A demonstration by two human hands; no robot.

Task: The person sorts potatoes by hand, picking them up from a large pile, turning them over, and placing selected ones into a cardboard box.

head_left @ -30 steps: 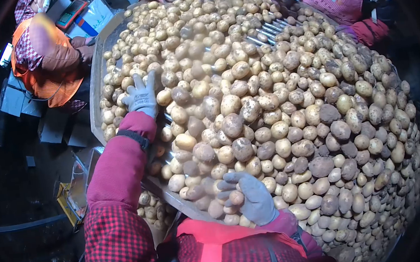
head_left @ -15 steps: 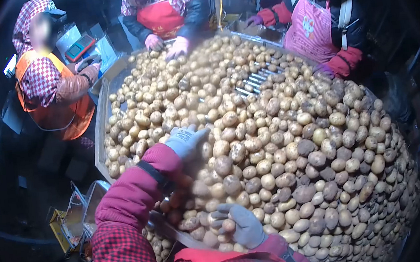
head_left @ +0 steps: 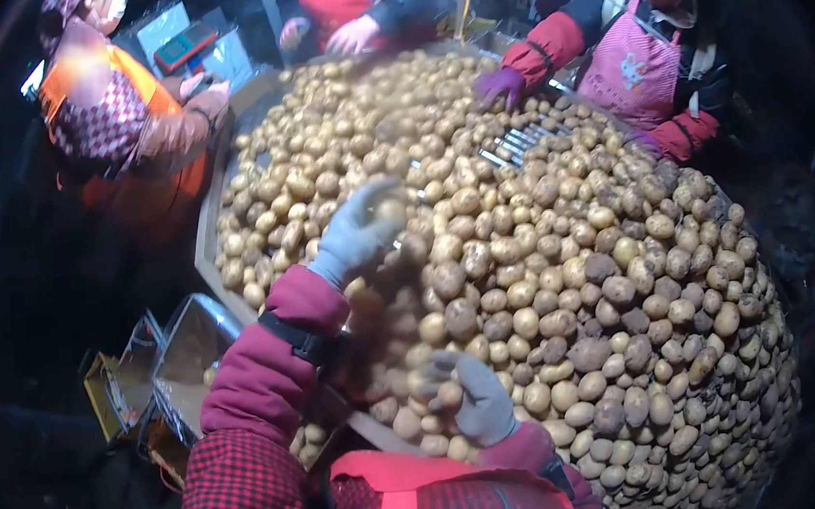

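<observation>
My left hand [head_left: 357, 235], in a grey glove, reaches over the left middle of a large heap of potatoes [head_left: 564, 270]. Its fingers and thumb curve around a potato [head_left: 389, 211], slightly blurred. Nearer my body, my right hand [head_left: 480, 401], also gloved in grey, has its fingers curled round a small potato [head_left: 450, 393]. Haze blurs the potatoes between the two hands.
A metal rim [head_left: 204, 235] borders the heap on the left. Metal rollers [head_left: 514, 146] show through the potatoes. Three people stand across and to the left; one purple-gloved hand [head_left: 501, 87] touches the heap. A clear-sided container [head_left: 189, 356] is at lower left.
The view has shifted. My left hand has turned and lifted, its fingers now curved round a potato. My right hand keeps its small potato. At the far right, a co-worker's hand has reached onto the heap.
</observation>
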